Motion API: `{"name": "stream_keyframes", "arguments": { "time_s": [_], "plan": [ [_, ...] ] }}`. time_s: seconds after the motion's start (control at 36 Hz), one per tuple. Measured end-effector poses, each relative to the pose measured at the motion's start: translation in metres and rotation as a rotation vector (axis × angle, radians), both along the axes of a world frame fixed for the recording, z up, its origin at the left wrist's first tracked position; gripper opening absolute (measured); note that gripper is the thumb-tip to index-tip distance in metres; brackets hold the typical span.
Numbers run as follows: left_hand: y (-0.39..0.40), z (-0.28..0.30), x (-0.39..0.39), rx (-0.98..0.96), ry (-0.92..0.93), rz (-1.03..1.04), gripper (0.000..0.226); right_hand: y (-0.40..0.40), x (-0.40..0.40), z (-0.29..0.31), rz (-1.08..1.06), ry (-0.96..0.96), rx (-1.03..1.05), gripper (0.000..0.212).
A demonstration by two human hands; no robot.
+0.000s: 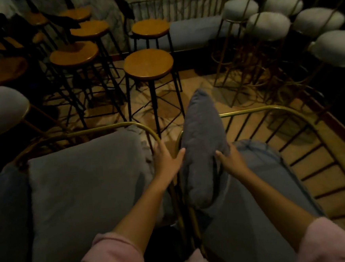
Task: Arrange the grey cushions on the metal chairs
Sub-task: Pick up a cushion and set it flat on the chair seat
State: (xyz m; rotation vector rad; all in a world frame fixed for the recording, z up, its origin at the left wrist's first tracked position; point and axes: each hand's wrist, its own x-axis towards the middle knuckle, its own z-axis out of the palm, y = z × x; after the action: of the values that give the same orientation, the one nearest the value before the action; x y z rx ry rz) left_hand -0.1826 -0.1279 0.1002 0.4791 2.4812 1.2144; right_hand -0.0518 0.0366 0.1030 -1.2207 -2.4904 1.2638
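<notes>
Two gold metal chairs stand side by side below me. The left chair has a grey cushion lying flat on its seat. On the right chair lies a blue-grey seat cushion. A second grey cushion stands on edge along the right chair's left arm, tilted away from me. My left hand presses flat against its left face, fingers spread. My right hand grips its right side near the lower middle.
Several round wooden stools on black legs crowd the floor ahead and to the left. White padded stools with gold frames stand at the right and one at the far left. A railed bench runs along the back.
</notes>
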Motion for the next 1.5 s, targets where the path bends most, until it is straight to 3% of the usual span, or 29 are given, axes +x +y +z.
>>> {"name": "stream_keyframes", "arguments": {
  "time_s": [0.08,0.14,0.25,0.42,0.56,0.64,0.72,0.86,1.08,1.17,1.33,1.39,1.5],
  "plan": [
    [0.054,0.005,0.026,-0.009,0.040,-0.099,0.084,0.016,0.030,-0.022,0.029,0.005,-0.144,0.048],
    [0.082,0.003,0.041,-0.112,0.063,-0.116,0.085,0.027,0.046,-0.043,0.041,-0.063,-0.261,0.037],
    [0.108,-0.011,0.054,-0.387,0.151,-0.020,0.100,0.044,0.062,-0.075,-0.035,-0.179,-0.416,0.047],
    [0.105,-0.033,0.029,-0.485,0.186,0.036,0.120,0.067,0.064,-0.113,-0.047,-0.244,-0.540,0.052],
    [0.095,-0.047,0.000,-0.457,0.146,0.013,0.114,0.086,0.054,-0.134,-0.102,-0.226,-0.726,0.050],
    [0.089,-0.058,-0.012,-0.409,0.143,0.011,0.115,0.098,0.051,-0.181,-0.201,-0.266,-0.847,0.060],
    [0.082,-0.068,-0.021,-0.332,0.155,0.013,0.113,0.103,0.044,-0.184,-0.308,-0.279,-0.939,0.052],
    [0.077,-0.082,-0.032,-0.330,0.193,0.013,0.108,0.112,0.026,-0.218,-0.370,-0.225,-0.971,0.070],
    [0.071,-0.095,-0.043,-0.282,0.194,0.045,0.105,0.110,-0.003,-0.251,-0.490,0.068,-1.181,0.092],
    [0.070,-0.093,-0.042,-0.286,0.182,0.052,0.104,0.105,-0.010,-0.252,-0.534,0.178,-1.250,0.114],
    [0.070,-0.078,-0.035,-0.167,0.102,0.052,0.106,0.117,0.009,-0.246,-0.520,0.260,-1.208,0.106],
    [0.072,-0.071,-0.029,-0.105,0.064,0.068,0.102,0.125,0.023,-0.233,-0.481,0.279,-1.154,0.081],
    [0.078,-0.062,-0.013,-0.026,-0.008,0.151,0.079,0.147,0.056,-0.208,-0.445,0.295,-1.121,0.063]
  ]
}}
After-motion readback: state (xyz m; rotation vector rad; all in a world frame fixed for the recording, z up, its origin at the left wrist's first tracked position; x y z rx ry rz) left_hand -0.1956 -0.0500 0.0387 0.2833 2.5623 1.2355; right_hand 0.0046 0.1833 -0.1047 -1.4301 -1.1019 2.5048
